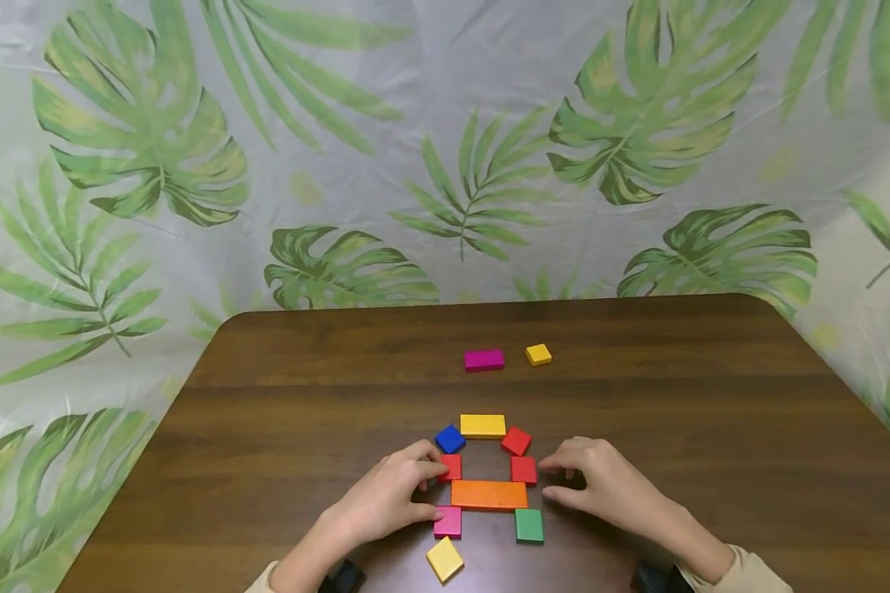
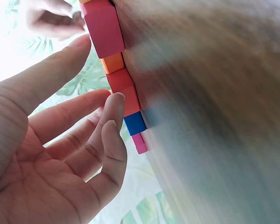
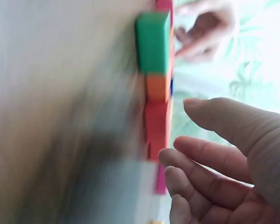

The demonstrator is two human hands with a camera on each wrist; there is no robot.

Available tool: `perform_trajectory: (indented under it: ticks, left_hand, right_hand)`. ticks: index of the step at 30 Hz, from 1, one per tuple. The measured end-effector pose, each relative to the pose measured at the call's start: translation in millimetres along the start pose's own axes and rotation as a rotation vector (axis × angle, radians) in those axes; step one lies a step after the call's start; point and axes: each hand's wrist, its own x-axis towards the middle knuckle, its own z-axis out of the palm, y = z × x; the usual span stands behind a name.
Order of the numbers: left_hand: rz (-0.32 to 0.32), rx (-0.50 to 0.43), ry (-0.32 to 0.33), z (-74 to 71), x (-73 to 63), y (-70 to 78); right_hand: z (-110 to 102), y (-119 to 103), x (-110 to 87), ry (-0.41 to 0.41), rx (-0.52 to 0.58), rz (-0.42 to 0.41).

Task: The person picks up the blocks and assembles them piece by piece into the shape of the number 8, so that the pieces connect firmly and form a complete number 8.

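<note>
My left hand (image 1: 389,494) is at the left side of a flat figure of coloured blocks. Its fingertips touch the left red block (image 1: 452,466), and its thumb tip is at the pink block (image 1: 449,522). My right hand (image 1: 601,486) is at the other side, fingers loosely bent and holding nothing, close to the right red block (image 1: 523,470). An orange bar (image 1: 489,495) crosses the middle, with a green block (image 1: 529,525) under its right end. Above are a blue block (image 1: 450,439), a yellow bar (image 1: 483,426) and a tilted red block (image 1: 517,441).
A pale yellow block (image 1: 445,560) lies turned below the pink one. Farther back on the brown table (image 1: 304,362) are a magenta bar (image 1: 484,361) and a small yellow block (image 1: 538,355). A leaf-patterned cloth (image 1: 489,82) hangs behind the table's far edge.
</note>
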Motion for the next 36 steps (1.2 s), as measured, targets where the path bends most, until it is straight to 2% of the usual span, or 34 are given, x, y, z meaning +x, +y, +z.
perform_trajectory:
  ticks: [6, 11, 16, 22, 28, 36]
  left_hand:
    - [-0.005, 0.000, 0.009, 3.0, 0.0, -0.8]
    - [-0.011, 0.001, 0.013, 2.8, 0.7, 0.2]
    - [-0.012, 0.003, 0.017, 2.5, -0.8, 1.5]
    - [-0.005, 0.001, 0.027, 3.2, -2.5, 1.7]
    - [0.003, -0.013, 0.016, 5.0, -7.1, 1.5]
    - [0.022, 0.009, 0.039, 3.7, -3.1, 1.3]
  right_hand:
    - [-3.6, 28.0, 21.7, 0.023, -0.035, 0.139]
    - [-6.2, 56.3, 47.7, 0.092, -0.091, 0.191]
    - [-11.0, 78.1, 74.7, 0.158, -0.093, 0.263]
    - [-12.6, 90.5, 95.5, 0.184, -0.086, 0.354]
    - [-2.0, 94.7, 104.2, 0.152, -0.066, 0.445]
    - [-5.4, 95.6, 113.7, 0.131, -0.097, 0.494]
